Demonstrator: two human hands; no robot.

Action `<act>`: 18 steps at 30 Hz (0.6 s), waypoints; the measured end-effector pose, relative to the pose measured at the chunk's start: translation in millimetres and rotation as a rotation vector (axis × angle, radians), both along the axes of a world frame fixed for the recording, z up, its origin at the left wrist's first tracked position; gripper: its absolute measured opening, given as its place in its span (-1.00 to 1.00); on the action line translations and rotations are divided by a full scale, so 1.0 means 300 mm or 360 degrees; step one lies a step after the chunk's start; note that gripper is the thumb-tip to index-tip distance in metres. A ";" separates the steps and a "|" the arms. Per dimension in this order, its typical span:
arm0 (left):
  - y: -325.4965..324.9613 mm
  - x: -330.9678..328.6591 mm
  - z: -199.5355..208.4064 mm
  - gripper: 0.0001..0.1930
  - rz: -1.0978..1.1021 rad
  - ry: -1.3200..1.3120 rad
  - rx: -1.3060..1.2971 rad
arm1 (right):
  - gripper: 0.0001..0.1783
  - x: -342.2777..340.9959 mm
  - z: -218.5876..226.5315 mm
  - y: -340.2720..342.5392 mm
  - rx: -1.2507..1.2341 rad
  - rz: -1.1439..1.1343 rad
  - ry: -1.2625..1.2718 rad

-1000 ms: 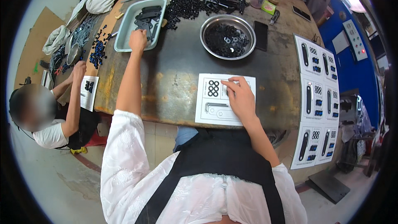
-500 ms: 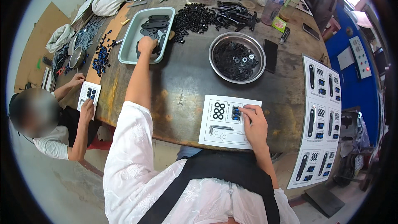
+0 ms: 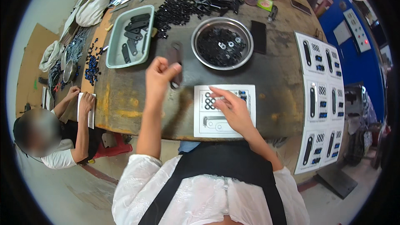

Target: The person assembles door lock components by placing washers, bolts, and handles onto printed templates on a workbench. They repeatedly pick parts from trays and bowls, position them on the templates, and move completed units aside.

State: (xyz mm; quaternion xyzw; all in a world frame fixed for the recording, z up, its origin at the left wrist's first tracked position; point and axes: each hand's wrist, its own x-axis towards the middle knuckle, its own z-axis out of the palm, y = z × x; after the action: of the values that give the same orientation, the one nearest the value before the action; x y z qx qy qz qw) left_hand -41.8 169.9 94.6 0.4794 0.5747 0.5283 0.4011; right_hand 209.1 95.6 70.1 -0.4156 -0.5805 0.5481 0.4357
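While your left hand [image 3: 159, 77] grips a dark bar [image 3: 176, 54] between thumb and fingers, your right hand [image 3: 234, 110] reaches over the white card [image 3: 201, 131] with its fingers stretched out and the thumb held apart. You have the bar raised above the table [image 3: 125, 91], to the left of the card and a little beyond it; it is blurred and stands clear of the card. Your right fingertips lie over the black rings [image 3: 207, 101] on the card, partly hiding them; you cannot tell from this angle whether they touch. An L-shaped key [image 3: 205, 121] lies on the card's near half, and blue-and-black screws [image 3: 243, 95] sit at its far right, just past your knuckles.

Beyond the card and to its left is the pale green tray [image 3: 119, 37], with more dark bars [image 3: 136, 26] in it. Straight beyond the card stands the steel bowl [image 3: 223, 21], with black washers [image 3: 216, 52] and a few silver ones inside. A phone [image 3: 258, 37] lies beyond the card, toward its right. Farther right of the card you have the filled cards [image 3: 328, 112]. Well left of the card, a co-worker's hands [image 3: 86, 102] are at another card [image 3: 91, 118].
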 end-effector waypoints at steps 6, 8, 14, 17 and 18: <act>-0.239 0.306 -0.094 -0.87 -0.0204 -0.0634 -0.0205 | -0.57 -0.012 -0.053 0.017 -0.0295 -0.0237 0.0417; -0.273 0.320 -0.126 -0.82 -0.0237 -0.0573 -0.0261 | -0.63 0.026 -0.071 -0.019 -0.0412 -0.0264 0.0500; -0.304 0.250 -0.112 -0.53 -0.0070 -0.0828 -0.0306 | -0.70 0.240 -0.077 -0.092 -0.0266 -0.0069 -0.0024; -0.329 0.204 -0.108 -0.51 -0.0144 -0.0825 -0.0328 | -0.76 0.307 -0.075 -0.171 -0.0243 0.0216 -0.0586; -0.343 0.207 -0.111 -0.51 -0.0284 -0.0673 -0.0376 | -0.77 0.309 -0.094 -0.191 -0.0218 0.0243 -0.0659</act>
State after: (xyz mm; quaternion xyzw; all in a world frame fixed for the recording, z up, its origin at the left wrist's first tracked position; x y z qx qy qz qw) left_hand 20.2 66.9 61.3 0.3570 0.4912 0.5084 0.6106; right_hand 301.7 38.3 41.8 -0.5027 -0.6489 0.5205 0.2353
